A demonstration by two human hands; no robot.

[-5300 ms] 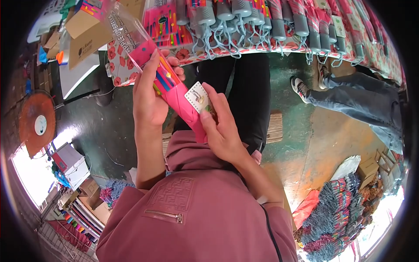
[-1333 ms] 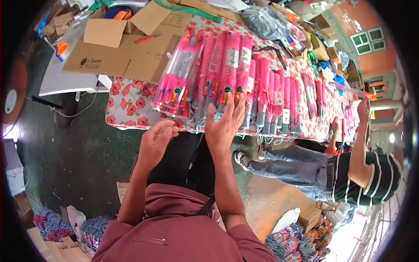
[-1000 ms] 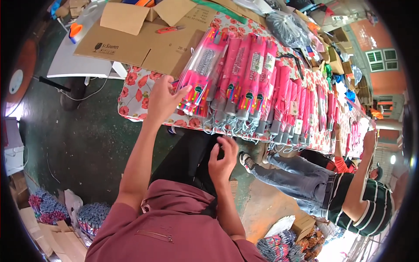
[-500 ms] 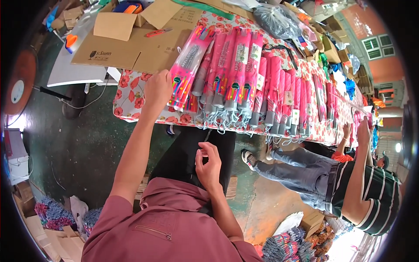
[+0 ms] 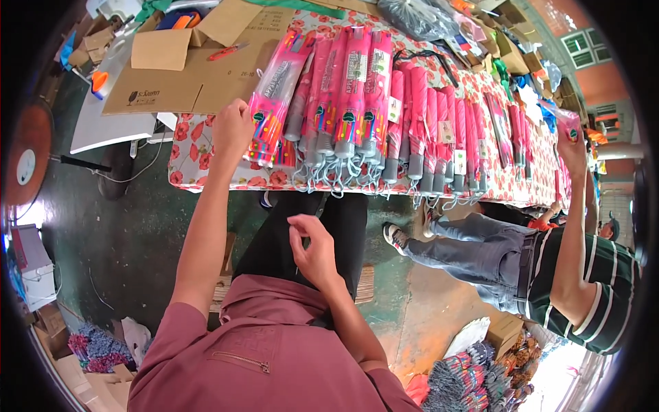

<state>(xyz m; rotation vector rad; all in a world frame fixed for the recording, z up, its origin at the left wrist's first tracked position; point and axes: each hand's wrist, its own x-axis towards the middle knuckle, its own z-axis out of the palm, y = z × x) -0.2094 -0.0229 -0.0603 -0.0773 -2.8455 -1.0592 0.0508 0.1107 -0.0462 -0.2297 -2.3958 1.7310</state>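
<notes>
1. Head view: L hand (image 5: pixel 234 128) is curled nearly closed at the left edge of the clear sleeves (image 5: pixel 276 93); fingertips hidden, so can't tell if it's pinching one or just touching.
2. R hand (image 5: pixel 316 254), lower & closer to the body, is half-curled w/ a gap btwn thumb & fingers; nothing visible in it.
3. Sleeves lie piled on the table (image 5: pixel 189 152), just right of L hand.
4. Technique (my judgement): pinch only the top sleeve, thumb vs. index, at its edge. Slick film prob. clings, so rub layers apart before lifting; R hand's free to steady the pile.
5. Sleeve material: long, flat, glossy, thin-looking plastic, transparent w/ pink & multicolour stripes.
6. Beyond R hand, right of the sleeves: slim pink umbrellas (image 5: pixel 420 113), rolled, some bagged. Grey handles (image 5: pixel 415 167) look smooth & rounded; thin cord loops (image 5: pixel 343 168) dangle at table's near edge, poss. snag.
7. Beyond L hand, to its left: stiff, matte cardboard (image 5: pixel 158 86) w/ a small red tool (image 5: pixel 226 51) on top, type unclear.
</notes>
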